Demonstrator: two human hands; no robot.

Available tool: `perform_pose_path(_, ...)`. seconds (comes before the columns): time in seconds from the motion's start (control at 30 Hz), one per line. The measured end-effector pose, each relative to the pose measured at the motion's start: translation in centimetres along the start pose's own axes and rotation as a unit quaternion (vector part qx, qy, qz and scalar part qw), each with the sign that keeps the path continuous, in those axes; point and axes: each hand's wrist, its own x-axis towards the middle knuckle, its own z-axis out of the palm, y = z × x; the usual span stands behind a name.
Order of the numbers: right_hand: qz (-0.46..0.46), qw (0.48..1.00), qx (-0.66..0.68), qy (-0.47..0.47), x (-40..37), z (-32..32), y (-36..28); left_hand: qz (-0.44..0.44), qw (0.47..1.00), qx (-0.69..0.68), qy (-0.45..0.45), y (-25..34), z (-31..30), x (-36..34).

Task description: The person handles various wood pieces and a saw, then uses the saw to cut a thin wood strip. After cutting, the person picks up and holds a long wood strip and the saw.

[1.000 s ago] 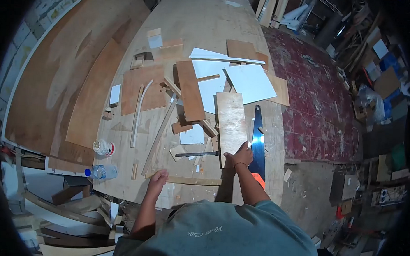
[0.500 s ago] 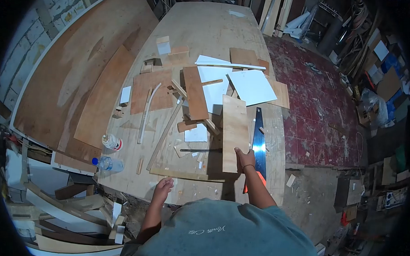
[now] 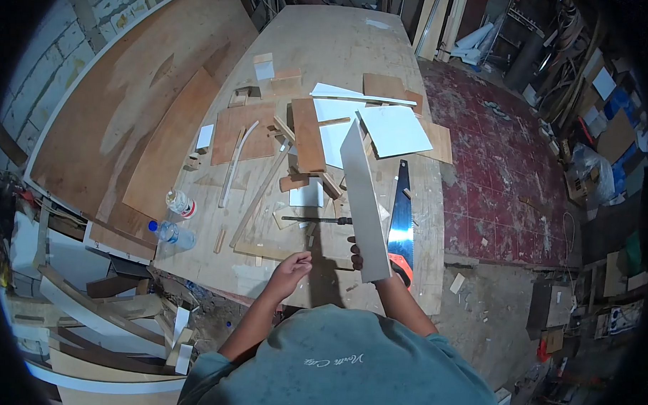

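We find the right hand [image 3: 357,254] clamped on the near end of a pale board [image 3: 366,207], which is held tilted over the near part of the worktop [image 3: 329,45] and partly hides that hand. We record the left hand [image 3: 291,271] half-open and empty, apart from the board. Just right of the board, we note a handsaw [image 3: 402,219] lying flat.

Matt board [image 3: 364,204], shiny metal blade [image 3: 402,214]
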Motion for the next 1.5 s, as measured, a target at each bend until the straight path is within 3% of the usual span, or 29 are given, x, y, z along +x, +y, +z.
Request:
perform_pose_path(0.3,0.013,0.995,-0.042,0.088,-5.6,3.9,-0.3,0.007,0.999,0.023,-0.023,0.7,3.5,-1.2)
perform_pose_path(0.43,0.006,0.989,-0.059,0.135,-7.5,5.2,-0.8,-0.002,0.999,0.035,0.008,0.8,4.3,-1.9)
perform_pose_path(0.87,-0.009,0.996,-0.038,0.08,-8.5,4.7,-1.5,0.025,1.0,0.007,0.004,0.5,6.0,-0.8)
perform_pose_path(1.0,0.002,0.993,-0.083,0.084,-7.6,4.1,-1.3,0.016,0.999,0.025,-0.028,1.4,6.9,0.0)
perform_pose_path(1.07,0.017,0.99,-0.104,0.093,-7.0,4.3,-0.7,0.034,0.999,-0.028,-0.004,0.2,7.9,1.4)
perform_pose_path(1.13,0.014,0.951,-0.263,0.164,-5.8,5.6,0.0,0.006,0.997,-0.066,-0.03,0.3,8.1,2.9)
perform_pose_path(1.17,-0.021,0.918,-0.349,0.187,-7.4,11.3,-0.1,-0.024,0.987,-0.154,-0.035,1.0,8.6,3.7)
perform_pose_path(1.2,-0.019,0.918,-0.349,0.187,-6.6,10.7,0.5,-0.054,0.968,-0.241,-0.039,1.6,8.7,4.2)
perform_pose_path(1.27,-0.104,0.842,-0.508,0.148,-5.0,8.6,1.4,-0.035,0.961,-0.272,-0.043,2.6,8.1,5.0)
perform_pose_path(1.33,-0.098,0.826,-0.529,0.169,-5.3,9.6,0.6,0.002,0.943,-0.327,-0.052,4.6,7.8,5.1)
perform_pose_path(1.4,-0.176,0.79,-0.555,0.191,-5.2,9.5,0.3,0.0,0.928,-0.369,-0.047,6.4,7.5,4.6)
perform_pose_path(1.5,-0.188,0.77,-0.58,0.185,-5.3,9.7,-0.4,-0.033,0.961,-0.273,0.015,6.7,6.6,5.1)
